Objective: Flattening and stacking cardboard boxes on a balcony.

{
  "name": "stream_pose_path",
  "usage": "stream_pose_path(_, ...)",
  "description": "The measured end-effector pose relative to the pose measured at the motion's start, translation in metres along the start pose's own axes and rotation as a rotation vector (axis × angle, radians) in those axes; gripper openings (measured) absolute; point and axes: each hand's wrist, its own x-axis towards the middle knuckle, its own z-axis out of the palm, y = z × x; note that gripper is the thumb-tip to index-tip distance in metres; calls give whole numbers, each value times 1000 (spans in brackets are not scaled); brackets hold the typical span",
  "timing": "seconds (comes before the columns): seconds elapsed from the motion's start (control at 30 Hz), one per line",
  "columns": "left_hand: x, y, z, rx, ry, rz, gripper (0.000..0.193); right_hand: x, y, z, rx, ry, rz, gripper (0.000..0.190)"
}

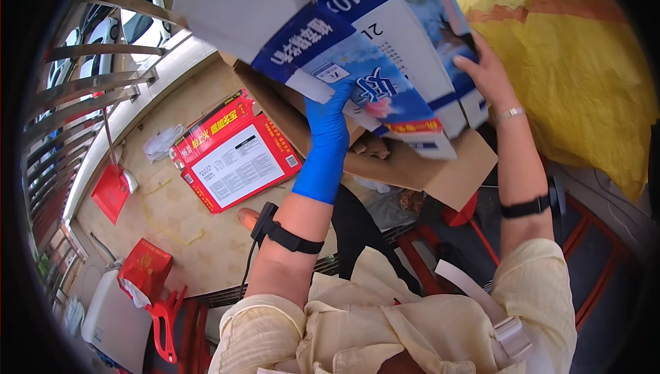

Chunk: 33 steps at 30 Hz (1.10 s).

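A blue and white printed cardboard carton (pixel 379 93), partly unfolded with loose flaps, is held up in front of me. My left hand (pixel 330 116), in a blue rubber glove, grips its near left edge. On the right side, my bare right hand (pixel 487 72) holds the carton with the thumb over the printed face. Beneath the carton stands a brown cardboard box (pixel 456 170) with its flaps spread. Some brown pieces (pixel 374 146) show inside it; the carton hides most of its opening. The fingers of my left hand are mostly hidden.
A red carton (pixel 242 168) lies flat on the tiled floor beside a plastic bag (pixel 164 143). A red dustpan (pixel 111 193) is by the metal railing (pixel 103 51). At right is a large yellow sack (pixel 577 64). A red box (pixel 147 263) is at lower left.
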Motion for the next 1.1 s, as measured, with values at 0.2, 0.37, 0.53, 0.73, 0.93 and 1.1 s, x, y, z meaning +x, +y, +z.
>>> stream_pose_path(0.2, -24, -50, -21, 25, 342, -234, 51, 28, 72, 85, -138, -72, 198, 62)
stream_pose_path(0.37, -25, -66, -37, 57, 335, -351, 54, 1, 63, 116, -452, 177, 42, 78)
stream_pose_path(0.53, -17, -66, -44, 166, 337, -384, 55, -33, 34, 144, -565, -120, -97, 86)
stream_pose_path(0.73, -3, -95, -64, 255, 290, -336, 55, -37, 77, 183, -675, -112, -89, 86)
stream_pose_path(0.93, -10, -65, -84, 603, 309, -743, 57, -47, 127, 229, -447, -534, 556, 86)
stream_pose_path(1.1, 46, 8, -64, 1641, -801, -338, 69, -49, 165, 261, -382, -409, 576, 88)
